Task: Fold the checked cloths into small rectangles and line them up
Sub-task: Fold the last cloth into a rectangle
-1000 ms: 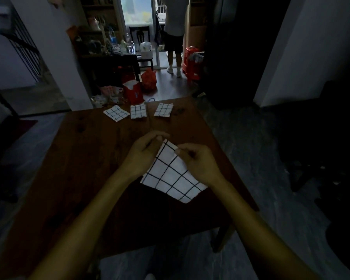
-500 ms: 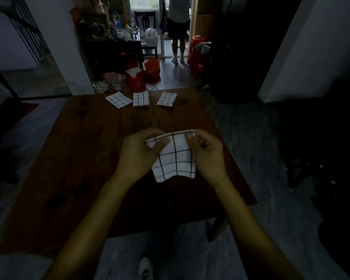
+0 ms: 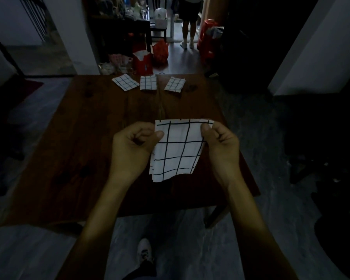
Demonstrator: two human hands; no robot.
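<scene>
three folded cloths (image 3: 149, 82) line the bench's (image 3: 85, 138) far edge, while my left hand (image 3: 132, 147) and right hand (image 3: 220, 144) pinch the fourth cloth (image 3: 180, 148), half-folded.

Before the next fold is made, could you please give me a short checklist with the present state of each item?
1. Left hand pinches the held cloth at its top left corner: ok.
2. Right hand pinches its top right corner: ok.
3. Top edge stretched level: ok.
4. Lower layers aligned: not ok, the edges are staggered.
5. Three folded cloths lined up at the far edge of the table: ok.
6. Cloth clear of the table: cannot tell.
</scene>
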